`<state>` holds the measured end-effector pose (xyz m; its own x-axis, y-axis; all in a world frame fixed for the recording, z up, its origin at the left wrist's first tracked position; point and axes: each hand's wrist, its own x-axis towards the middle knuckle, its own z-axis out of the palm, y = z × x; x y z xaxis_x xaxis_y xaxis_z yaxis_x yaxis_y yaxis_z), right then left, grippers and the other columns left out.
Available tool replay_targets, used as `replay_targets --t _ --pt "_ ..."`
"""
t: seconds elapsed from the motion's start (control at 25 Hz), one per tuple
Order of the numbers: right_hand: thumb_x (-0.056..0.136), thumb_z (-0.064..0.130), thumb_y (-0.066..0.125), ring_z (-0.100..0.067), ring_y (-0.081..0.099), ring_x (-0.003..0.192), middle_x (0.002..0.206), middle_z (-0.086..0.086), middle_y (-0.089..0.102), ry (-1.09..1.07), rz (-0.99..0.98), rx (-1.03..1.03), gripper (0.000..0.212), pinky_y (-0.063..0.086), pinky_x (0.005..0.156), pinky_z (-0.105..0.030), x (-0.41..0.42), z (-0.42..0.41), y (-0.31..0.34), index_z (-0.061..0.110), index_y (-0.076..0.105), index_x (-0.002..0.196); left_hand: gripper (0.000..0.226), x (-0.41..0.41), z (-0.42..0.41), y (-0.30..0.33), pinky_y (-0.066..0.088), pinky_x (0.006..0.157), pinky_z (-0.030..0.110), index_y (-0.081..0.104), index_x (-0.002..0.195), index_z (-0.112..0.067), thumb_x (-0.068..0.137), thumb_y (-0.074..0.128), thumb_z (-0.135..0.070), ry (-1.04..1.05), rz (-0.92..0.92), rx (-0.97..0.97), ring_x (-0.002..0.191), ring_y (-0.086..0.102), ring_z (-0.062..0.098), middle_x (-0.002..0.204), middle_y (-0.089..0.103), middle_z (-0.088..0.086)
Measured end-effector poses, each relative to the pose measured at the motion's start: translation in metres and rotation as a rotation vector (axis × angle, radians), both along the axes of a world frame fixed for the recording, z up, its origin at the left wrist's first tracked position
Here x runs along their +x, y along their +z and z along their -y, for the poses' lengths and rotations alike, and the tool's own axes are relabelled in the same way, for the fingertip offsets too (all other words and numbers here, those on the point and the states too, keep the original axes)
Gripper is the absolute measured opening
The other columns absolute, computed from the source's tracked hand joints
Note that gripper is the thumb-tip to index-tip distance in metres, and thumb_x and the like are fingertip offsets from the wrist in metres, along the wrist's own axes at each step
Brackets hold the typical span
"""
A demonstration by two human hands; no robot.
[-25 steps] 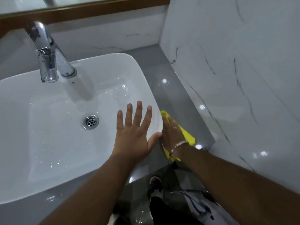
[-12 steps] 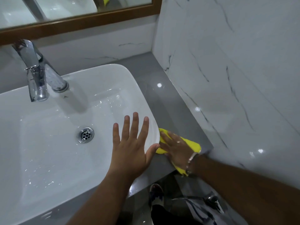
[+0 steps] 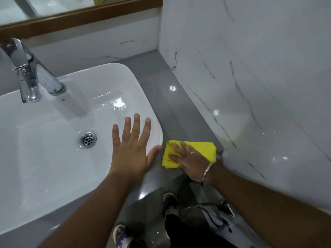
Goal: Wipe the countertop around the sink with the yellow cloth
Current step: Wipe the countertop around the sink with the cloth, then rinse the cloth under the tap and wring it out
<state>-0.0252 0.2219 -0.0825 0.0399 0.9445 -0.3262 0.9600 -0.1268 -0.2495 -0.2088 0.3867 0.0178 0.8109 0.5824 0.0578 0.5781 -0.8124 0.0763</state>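
A white rectangular sink [image 3: 125,76] sits on a glossy grey countertop [image 3: 161,97]. A folded yellow cloth [image 3: 206,147] lies flat on the narrow strip of counter right of the sink, near the front edge. My right hand [image 3: 191,160], with a metal bangle on the wrist, presses flat on the cloth with fingers spread. My left hand [image 3: 132,149] rests open on the sink's right rim, fingers apart, thumb almost touching the cloth.
A chrome tap [image 3: 30,76] stands at the sink's back left, and a drain [image 3: 87,140] lies in the basin. A white marble wall [image 3: 250,86] borders the counter on the right. A wood-framed mirror [image 3: 80,15] hangs behind. Below, my sandalled feet [image 3: 170,203] stand by a hose sprayer [image 3: 223,206].
My right hand has turned and slid the cloth from alongside the sink's rim to lie crosswise on the counter strip. The left hand stays on the rim. The view has tilted up.
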Motion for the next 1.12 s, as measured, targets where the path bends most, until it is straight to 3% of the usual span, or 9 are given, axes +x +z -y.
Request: replay_targets --t 0.08,0.16,0.24,0.4,0.64,0.76,0.88,1.0,1.12 --pt "0.077 0.043 0.059 -0.047 0.039 0.130 0.147 -0.023 0.037 -0.248 0.017 0.012 0.067 0.038 0.102 -0.058 0.012 0.010 0.007 0.016 0.044 0.136 0.074 0.009 0.012 0.006 0.007 0.117 0.057 0.029 0.151 -0.013 0.094 0.026 -0.061 -0.193 0.095 0.018 0.145 0.025 0.038 0.158 0.029 0.014" --pt "0.073 0.068 0.041 -0.042 0.037 0.134 0.147 -0.023 0.036 -0.375 0.033 -0.051 0.089 0.035 0.107 -0.053 0.027 0.023 0.014 0.009 0.037 0.140 0.068 0.036 0.043 0.000 0.026 0.114 0.053 0.036 0.145 -0.010 0.091 0.044 -0.052 -0.486 0.173 -0.027 0.139 0.038 0.035 0.152 0.041 0.012" --pt "0.065 0.078 0.032 -0.035 0.031 0.139 0.151 -0.018 0.033 -0.402 0.046 -0.120 0.106 0.030 0.112 -0.047 0.033 0.029 0.016 0.009 0.028 0.145 0.070 0.069 0.076 -0.017 0.031 0.114 0.049 0.029 0.149 -0.008 0.091 0.055 -0.037 -0.518 0.013 -0.196 0.143 0.031 0.035 0.156 0.033 0.015" --pt "0.070 0.063 0.060 -0.030 0.048 0.123 0.138 -0.010 0.047 -0.432 0.134 -0.083 0.090 0.042 0.099 -0.040 0.028 0.021 0.023 0.013 0.033 0.139 0.083 0.099 0.076 -0.062 0.013 0.119 0.048 0.001 0.152 -0.002 0.094 0.055 -0.027 -0.216 -0.421 -0.371 0.149 0.006 0.035 0.162 0.004 0.019" --pt "0.079 0.055 0.060 -0.030 0.056 0.109 0.120 -0.007 0.057 -0.405 0.231 -0.167 0.054 0.042 0.089 -0.039 0.024 0.008 0.027 0.021 0.050 0.119 0.068 0.097 0.066 -0.073 0.027 0.110 0.046 0.033 0.142 -0.010 0.086 0.063 -0.032 -0.229 -0.359 -0.254 0.128 0.040 0.034 0.139 0.043 0.013" --pt "0.085 0.046 0.056 -0.029 0.057 0.110 0.119 -0.006 0.061 -0.405 0.223 -0.205 0.039 0.043 0.088 -0.036 0.019 0.006 0.030 0.020 0.055 0.114 0.038 0.102 0.067 -0.064 0.032 0.105 0.048 0.049 0.124 -0.013 0.088 0.057 -0.026 -0.285 -0.436 -0.200 0.117 0.047 0.034 0.127 0.050 0.012" --pt "0.085 0.040 0.057 -0.029 0.061 0.105 0.113 -0.006 0.064 -0.421 0.199 -0.224 0.030 0.047 0.083 -0.035 0.022 0.004 0.049 0.021 0.059 0.108 0.031 0.108 0.073 -0.040 0.033 0.105 0.050 0.053 0.122 -0.008 0.095 0.042 -0.021 -0.349 -0.471 -0.124 0.116 0.051 0.036 0.125 0.053 0.016" --pt "0.081 0.037 0.059 -0.034 0.063 0.096 0.104 -0.010 0.067 -0.498 0.087 -0.133 0.025 0.049 0.075 -0.036 0.039 -0.002 0.098 0.019 0.062 0.098 0.031 0.112 0.067 -0.001 0.048 0.077 0.038 0.060 0.098 -0.011 0.089 0.032 -0.022 -0.378 -0.278 -0.029 0.084 0.066 0.033 0.094 0.066 0.013" --pt "0.073 0.037 0.067 -0.033 0.061 0.089 0.093 -0.009 0.065 -0.480 0.026 -0.030 0.026 0.044 0.069 -0.034 0.054 -0.019 0.158 0.018 0.058 0.090 0.007 0.109 0.043 0.045 0.038 0.054 0.031 0.056 0.086 -0.014 0.085 0.055 -0.022 -0.387 -0.134 0.028 0.062 0.066 0.030 0.074 0.068 0.008"
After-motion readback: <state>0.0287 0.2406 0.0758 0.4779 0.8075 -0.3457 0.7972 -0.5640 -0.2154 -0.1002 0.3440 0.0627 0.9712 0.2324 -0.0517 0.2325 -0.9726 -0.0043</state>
